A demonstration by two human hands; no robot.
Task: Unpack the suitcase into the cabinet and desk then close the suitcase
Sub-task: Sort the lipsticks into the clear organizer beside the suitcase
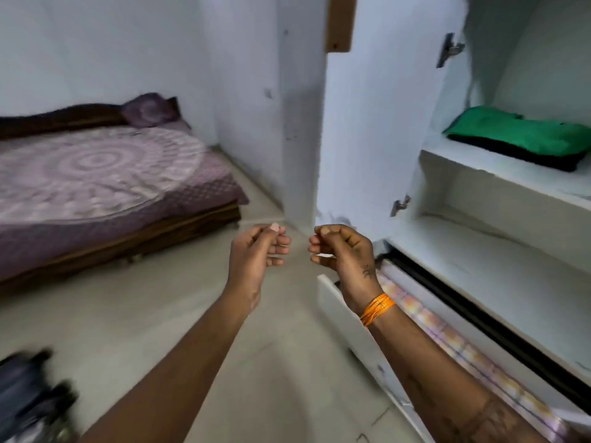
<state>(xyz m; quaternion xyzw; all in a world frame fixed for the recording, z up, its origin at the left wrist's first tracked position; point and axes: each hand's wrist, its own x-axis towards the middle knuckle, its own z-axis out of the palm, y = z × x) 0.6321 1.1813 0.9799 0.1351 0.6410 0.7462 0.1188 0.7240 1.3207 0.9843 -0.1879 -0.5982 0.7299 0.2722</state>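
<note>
Starting far left of the fingers, low in the corner, one dark suitcase (30, 394) lies blurred on the pale floor (179, 314), well apart from both hands; whether it is open cannot be told. Beyond it stands one low wooden bed (121, 238) under a purple cover printed with round rings, with one rumpled purple pillow (148, 110) at its head. Two bare hands hang in mid-air over the floor, near each other but apart. The left hand (259, 251) has its fingers (279, 241) curled loosely inward, holding nothing. The right hand (340, 247) mirrors it, its fingertips (316, 247) bent toward the palm, empty too; one orange thread band (377, 308) wraps its wrist. Right of the fingers stands one white cabinet (499, 266), its smooth door (377, 123) swung open on two metal hinges. One folded green cloth (524, 132) rests on a black one on the upper shelf. Below the right wrist, one white drawer (358, 340) is pulled out, lined with patterned paper.
</note>
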